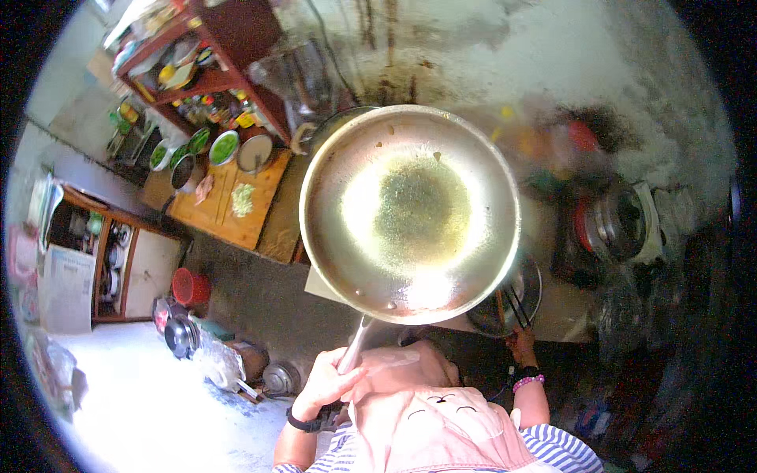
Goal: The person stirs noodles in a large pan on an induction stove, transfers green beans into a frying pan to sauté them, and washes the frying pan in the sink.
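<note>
My left hand (331, 375) grips the metal handle of a large frying pan (408, 301), raised in front of me with its inside facing the camera. Bright light glares off the pan's floor, which looks wet or oily, with a few brown spots near the rim. Lower right, my right hand (523, 349) is closed on the end of a dark, thin, two-pronged utensil (518, 307). That utensil reaches into a round metal vessel (535, 284), mostly hidden behind the pan.
To the left, a wooden cutting board (248, 227) bears chopped pale vegetables (242, 200), pinkish meat (204, 189) and chopsticks. Bowls of greens (224, 148) stand behind it, below a reddish shelf (236, 77). A lidded pot (618, 222) stands at right, a red bucket (191, 286) lower left.
</note>
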Action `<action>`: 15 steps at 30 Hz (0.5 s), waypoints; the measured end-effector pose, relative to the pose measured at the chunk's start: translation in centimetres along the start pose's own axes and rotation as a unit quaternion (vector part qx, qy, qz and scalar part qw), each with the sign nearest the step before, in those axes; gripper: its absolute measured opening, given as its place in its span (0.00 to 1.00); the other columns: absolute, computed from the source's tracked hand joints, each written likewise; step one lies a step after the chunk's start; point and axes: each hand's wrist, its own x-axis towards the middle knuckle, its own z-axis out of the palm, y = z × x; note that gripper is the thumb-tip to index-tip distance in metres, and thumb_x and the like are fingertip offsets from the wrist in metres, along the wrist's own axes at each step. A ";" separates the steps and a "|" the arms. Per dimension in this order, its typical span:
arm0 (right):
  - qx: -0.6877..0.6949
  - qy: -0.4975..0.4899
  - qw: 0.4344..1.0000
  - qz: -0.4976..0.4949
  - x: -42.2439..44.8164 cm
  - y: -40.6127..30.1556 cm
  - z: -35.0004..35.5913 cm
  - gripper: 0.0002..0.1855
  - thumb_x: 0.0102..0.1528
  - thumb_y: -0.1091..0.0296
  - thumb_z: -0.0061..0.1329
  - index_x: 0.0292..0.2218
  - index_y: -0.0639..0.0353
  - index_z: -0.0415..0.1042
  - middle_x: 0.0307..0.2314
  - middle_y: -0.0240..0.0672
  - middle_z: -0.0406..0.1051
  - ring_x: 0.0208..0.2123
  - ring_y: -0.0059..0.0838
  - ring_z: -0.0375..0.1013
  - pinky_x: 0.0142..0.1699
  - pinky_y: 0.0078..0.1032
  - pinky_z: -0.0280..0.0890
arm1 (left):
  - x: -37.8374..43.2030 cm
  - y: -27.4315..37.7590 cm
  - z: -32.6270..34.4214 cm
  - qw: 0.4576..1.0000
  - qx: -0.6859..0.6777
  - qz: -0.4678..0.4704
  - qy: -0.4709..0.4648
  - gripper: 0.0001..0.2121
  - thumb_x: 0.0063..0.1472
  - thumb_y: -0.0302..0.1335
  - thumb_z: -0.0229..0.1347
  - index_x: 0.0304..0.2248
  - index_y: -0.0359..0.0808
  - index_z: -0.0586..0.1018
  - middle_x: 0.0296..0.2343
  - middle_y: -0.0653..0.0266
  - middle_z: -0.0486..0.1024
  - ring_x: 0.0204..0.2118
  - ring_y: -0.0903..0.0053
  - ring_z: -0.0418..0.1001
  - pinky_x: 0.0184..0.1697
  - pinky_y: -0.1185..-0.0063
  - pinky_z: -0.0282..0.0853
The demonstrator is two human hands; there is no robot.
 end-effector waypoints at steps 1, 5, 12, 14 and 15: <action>-0.023 -0.005 1.000 0.009 -0.4 -0.2 0.6 0.15 0.59 0.62 0.44 0.44 0.60 0.63 0.24 0.40 0.72 0.18 0.28 0.70 0.20 0.24 0.66 | -1.3 -0.1 -0.7 1.000 -0.027 -0.011 -0.003 0.07 0.54 0.26 0.60 0.28 0.33 0.74 0.19 0.78 0.67 0.22 0.92 0.61 0.22 0.87 0.59; 0.057 -0.007 0.996 0.073 5.1 4.7 -2.4 0.18 0.60 0.55 0.44 0.44 0.60 0.64 0.21 0.39 0.71 0.18 0.27 0.69 0.20 0.24 0.65 | -5.7 -1.8 -3.6 0.996 -0.006 0.058 0.063 0.07 0.51 0.22 0.60 0.23 0.34 0.72 0.14 0.76 0.66 0.16 0.92 0.61 0.16 0.86 0.55; 0.041 0.009 0.991 0.126 5.7 3.9 -2.0 0.23 0.59 0.49 0.47 0.26 0.64 0.69 0.13 0.39 0.67 0.11 0.28 0.63 0.14 0.21 0.57 | -12.3 -4.2 -7.6 0.982 0.044 0.100 0.153 0.07 0.48 0.22 0.60 0.21 0.32 0.72 0.13 0.73 0.66 0.17 0.89 0.63 0.18 0.83 0.59; 0.062 0.040 0.987 0.140 3.0 2.4 -0.8 0.21 0.57 0.50 0.50 0.31 0.65 0.67 0.14 0.41 0.68 0.13 0.31 0.65 0.16 0.22 0.62 | -13.4 -4.7 -8.3 0.977 0.049 0.112 0.172 0.08 0.48 0.22 0.61 0.21 0.32 0.72 0.13 0.72 0.66 0.17 0.89 0.62 0.19 0.83 0.59; 0.085 0.057 0.987 0.123 2.8 2.5 -0.1 0.21 0.56 0.50 0.51 0.33 0.63 0.66 0.14 0.40 0.68 0.13 0.31 0.65 0.17 0.23 0.64 | -13.9 -4.6 -8.7 0.977 0.047 0.110 0.178 0.08 0.48 0.22 0.61 0.21 0.32 0.72 0.13 0.72 0.66 0.17 0.89 0.62 0.19 0.82 0.59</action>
